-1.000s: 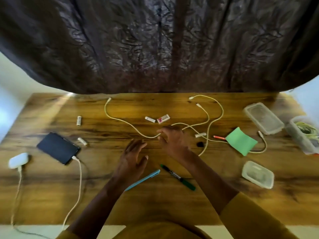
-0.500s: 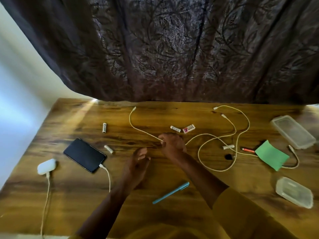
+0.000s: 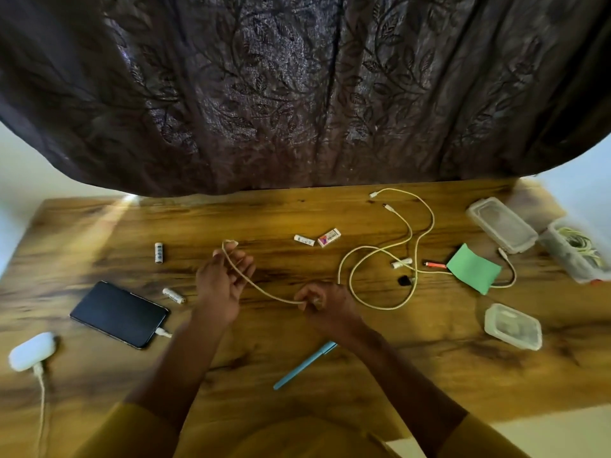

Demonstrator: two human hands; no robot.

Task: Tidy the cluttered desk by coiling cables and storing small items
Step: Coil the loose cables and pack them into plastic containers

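Observation:
A long cream cable (image 3: 380, 304) lies looped over the middle right of the wooden desk (image 3: 330, 375). My left hand (image 3: 222, 282) holds its plug end, which sticks up past my fingers. My right hand (image 3: 325, 300) pinches the same cable a short way along, and a slack length hangs between the two hands. Loose batteries (image 3: 159, 252) (image 3: 174, 295) (image 3: 401, 262), a small white piece (image 3: 304, 240), an eraser (image 3: 329, 238), a small black item (image 3: 405, 280), an orange-red stick (image 3: 434, 265) and a green paper (image 3: 472, 268) lie scattered.
A black phone (image 3: 119, 314) at the left is plugged into a white cable. A white charger (image 3: 31, 351) sits at the far left. A blue pen (image 3: 304, 365) lies near me. Clear plastic containers (image 3: 501, 224) (image 3: 512, 326) (image 3: 577, 249) stand at the right. A dark curtain (image 3: 297, 94) hangs behind.
My left hand has risen from the desk and taken the cable's plug end. My right hand has drawn the cable toward me, pulling the far left stretch off the desk. The view has shifted.

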